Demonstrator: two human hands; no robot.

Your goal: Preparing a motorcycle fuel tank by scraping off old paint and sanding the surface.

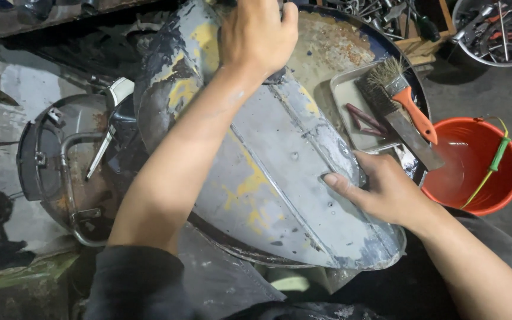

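A large curved metal panel (268, 160), grey with worn yellow and dark paint and a raised ridge along its middle, lies across a rusty drum top (333, 47) and my lap. My left hand (256, 35) grips the panel's far end from above, fingers closed over it. My right hand (380, 189) presses on the panel's near right edge, thumb flat on the metal and fingers curled around the rim.
A metal tray (351, 95) on the drum holds a wire brush with an orange handle (404, 98), a flat scraper (413, 139) and a dark red rod. An orange bucket (475, 166) with water stands right. A rusty round housing (60, 166) sits left; tools fill a box behind.
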